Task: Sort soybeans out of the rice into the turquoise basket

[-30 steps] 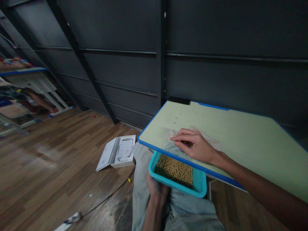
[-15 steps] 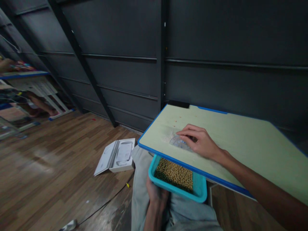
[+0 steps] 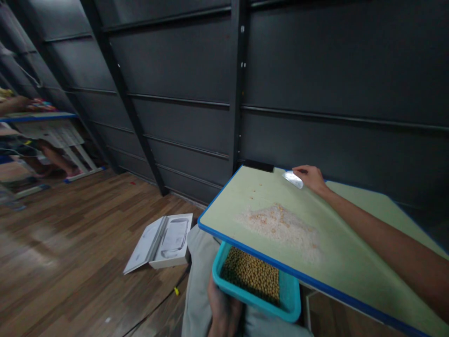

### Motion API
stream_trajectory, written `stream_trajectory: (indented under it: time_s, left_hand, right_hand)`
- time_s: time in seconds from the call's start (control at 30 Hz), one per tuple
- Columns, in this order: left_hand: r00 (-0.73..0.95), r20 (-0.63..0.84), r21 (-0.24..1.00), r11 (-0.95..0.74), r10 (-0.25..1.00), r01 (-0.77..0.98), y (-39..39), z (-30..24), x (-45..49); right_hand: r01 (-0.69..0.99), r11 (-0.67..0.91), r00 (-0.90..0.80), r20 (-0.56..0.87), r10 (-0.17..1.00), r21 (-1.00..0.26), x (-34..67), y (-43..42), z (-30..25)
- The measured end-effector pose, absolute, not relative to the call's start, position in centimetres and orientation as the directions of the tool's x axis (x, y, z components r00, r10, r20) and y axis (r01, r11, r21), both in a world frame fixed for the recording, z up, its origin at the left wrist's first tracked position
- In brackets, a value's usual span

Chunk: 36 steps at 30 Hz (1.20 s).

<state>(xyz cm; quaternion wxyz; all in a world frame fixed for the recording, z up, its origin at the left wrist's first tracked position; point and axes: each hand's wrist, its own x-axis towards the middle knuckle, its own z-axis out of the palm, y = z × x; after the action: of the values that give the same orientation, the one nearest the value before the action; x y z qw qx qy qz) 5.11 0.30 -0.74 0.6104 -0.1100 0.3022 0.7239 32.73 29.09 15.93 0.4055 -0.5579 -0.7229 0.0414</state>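
My right hand [image 3: 310, 178] pinches a clear plastic protractor [image 3: 293, 179] near the far edge of the table [image 3: 336, 234]. A spread of small white grains [image 3: 287, 229], which look like rice, lies on the tabletop with some orange-yellow bits among them. That pile is nearer to me than the protractor, and they are apart. Below the table's near edge, my left hand [image 3: 224, 306] grips a turquoise plastic tray [image 3: 291, 299] from its left underside. Round tan beans [image 3: 257, 274], like soybeans, fill much of the tray; the table edge hides its far side.
A dark panelled wall [image 3: 175, 61] stands behind the table. Against it, a black object [image 3: 258, 165] rests at the table's back left corner. An open white box [image 3: 171, 238] lies on the wooden floor beside a black cable [image 3: 154, 309]. Far left, another person's legs [image 3: 58, 157] show under a table.
My right hand has lifted the protractor off the near part of the table and moved it away to the back. More of the grain pile shows. My left hand still holds the tray.
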Motion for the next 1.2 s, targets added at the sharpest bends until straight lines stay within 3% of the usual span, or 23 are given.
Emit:
stream_trajectory:
  time_s: [0.23, 0.37, 0.73, 1.2]
  left_hand:
    - [-0.207, -0.552, 0.281, -0.053, 0.808, -0.958, 0.3, -0.5, 5.1]
    - [-0.23, -0.553, 0.295, -0.069, 0.801, -0.953, 0.2, -0.4, 5.2]
    - [-0.189, -0.523, 0.278, -0.044, 0.831, -0.96, 0.3, -0.6, 5.3]
    - [-0.129, -0.491, 0.21, -0.026, 0.861, -0.977, 0.4, -1.2, 5.4]
  right_hand:
    - [0.719, 0.326, -0.102, 0.37, 0.923, -0.614, 30.1, 32.5, 13.1]
    - [0.639, 0.374, -0.176, 0.346, 0.922, -0.672, 26.9, 32.7, 13.0]
    - [0.371, 0.516, -0.472, 0.322, 0.821, -0.772, 19.3, 28.9, 14.0]
    - [0.279, 0.495, -0.701, 0.178, 0.691, -0.823, 18.2, 24.1, 14.8]
